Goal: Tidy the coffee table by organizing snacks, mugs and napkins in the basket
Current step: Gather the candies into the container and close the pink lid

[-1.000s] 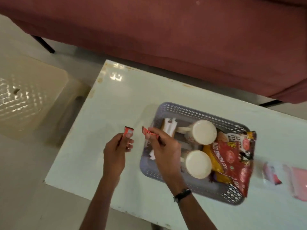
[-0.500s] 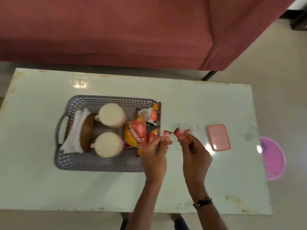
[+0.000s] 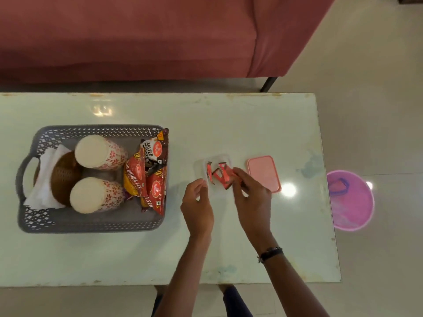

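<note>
Reaching out from the near edge of the counter (image 3: 229, 255), two bare arms stretch over the pale shiny top. The left hand (image 3: 198, 208) has its fingers (image 3: 201, 184) curled on the near left edge of a small clear box (image 3: 216, 161). The right hand (image 3: 250, 199), with a dark band (image 3: 271, 253) on its wrist, pinches a little red candy wrapper (image 3: 225, 177) over the box. More red wrappers (image 3: 208, 171) lie inside the box. Just beside the right hand lies a pink lid (image 3: 263, 172), flat on the counter.

Off to the left sits a grey basket (image 3: 91, 221) with holes in its walls. Inside it, two mugs (image 3: 97, 151) with red flowers lie side by side. White napkins (image 3: 47, 177) and a brown woven thing (image 3: 65, 177) sit at the left end. Red and yellow snack packets (image 3: 146, 177) fill the right end.

On the floor to the right is a pink tub (image 3: 352, 202). Far behind the counter stands a dark red sofa (image 3: 137, 37).
</note>
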Available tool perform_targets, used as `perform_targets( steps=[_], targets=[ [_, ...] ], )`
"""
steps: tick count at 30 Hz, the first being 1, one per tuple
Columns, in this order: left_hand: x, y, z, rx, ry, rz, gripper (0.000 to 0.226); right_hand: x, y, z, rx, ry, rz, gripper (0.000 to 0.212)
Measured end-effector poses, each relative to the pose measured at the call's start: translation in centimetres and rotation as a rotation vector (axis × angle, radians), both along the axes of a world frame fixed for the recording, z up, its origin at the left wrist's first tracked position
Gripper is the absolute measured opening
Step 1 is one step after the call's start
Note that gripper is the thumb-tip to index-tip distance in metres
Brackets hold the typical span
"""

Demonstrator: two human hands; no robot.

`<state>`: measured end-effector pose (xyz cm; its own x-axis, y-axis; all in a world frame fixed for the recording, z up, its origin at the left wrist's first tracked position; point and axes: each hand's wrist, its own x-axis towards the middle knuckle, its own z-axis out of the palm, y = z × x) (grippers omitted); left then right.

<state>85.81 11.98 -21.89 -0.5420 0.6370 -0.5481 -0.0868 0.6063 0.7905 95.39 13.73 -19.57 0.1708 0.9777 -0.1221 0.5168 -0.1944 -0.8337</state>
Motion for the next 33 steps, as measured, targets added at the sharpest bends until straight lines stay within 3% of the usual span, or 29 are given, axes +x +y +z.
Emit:
perform_targets(
  steps=[2,8,13,18,21,24,27,30,33],
  targets=[
    [0.0,-0.1,-0.1,-0.019,0.015,-0.002,0.013,-0.3,0.4,-0.7,-0.027,-0.028,0.079,0.028],
    [0.3,1.1,-0.3,-0.029,0.103,-0.075,0.03,3.3,1.0,-5.2,-0.067,-0.305,-0.023,0.044],
    [0.4,2.2,-0.6,-0.054,0.125,-0.159,0.043,5.2,0.8,-8.5,-0.206,-0.573,0.172,0.067],
    [0.4,2.5,-0.7,-0.044,0.133,-0.189,0.047,4.6,1.1,-9.3,-0.227,-0.818,0.317,0.054],
    [0.3,2.6,-0.7,-0.047,0.112,-0.189,0.046,4.7,1.8,-8.7,-0.207,-0.853,0.352,0.054],
    [0.1,2.7,-0.5,-0.055,0.107,-0.197,0.046,5.2,2.0,-7.4,-0.09,-0.837,0.309,0.048],
    [-0.1,2.5,-0.6,-0.056,0.114,-0.203,0.045,6.3,2.9,-5.4,-0.056,-0.723,0.135,0.04],
    [-0.4,2.5,-0.9,-0.048,0.083,-0.178,0.044,7.2,4.3,-3.1,-0.016,-0.326,-0.048,0.029],
    [-0.3,2.6,-1.1,-0.04,0.054,-0.163,0.044,6.3,4.4,-2.9,-0.109,0.098,-0.038,0.03]
  ],
)
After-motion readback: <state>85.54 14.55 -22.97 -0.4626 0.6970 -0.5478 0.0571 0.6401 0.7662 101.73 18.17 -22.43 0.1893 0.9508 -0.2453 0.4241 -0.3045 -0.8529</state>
